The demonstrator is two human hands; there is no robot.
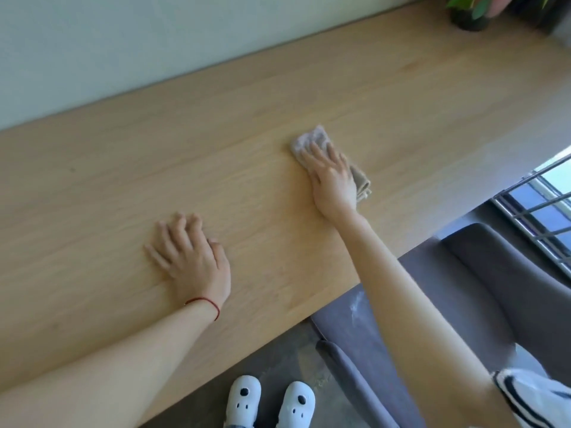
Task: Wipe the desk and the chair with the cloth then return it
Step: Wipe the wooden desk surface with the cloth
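Observation:
A long light wooden desk (216,156) runs along the wall. My right hand (332,179) lies flat on a small grey-beige cloth (313,139), pressing it onto the middle of the desk; part of the cloth sticks out past my fingertips and part by my wrist. My left hand (191,257) rests palm down on the bare desk near its front edge, fingers apart, holding nothing; a red string is around its wrist. A grey upholstered chair (482,288) stands at the right, its seat partly under the desk edge and partly hidden by my right arm.
A potted plant (469,12) stands on the desk's far right end. A window with metal bars (537,211) is at the right. The pale wall (123,41) borders the desk's far side. My white shoes (268,400) stand on the dark floor.

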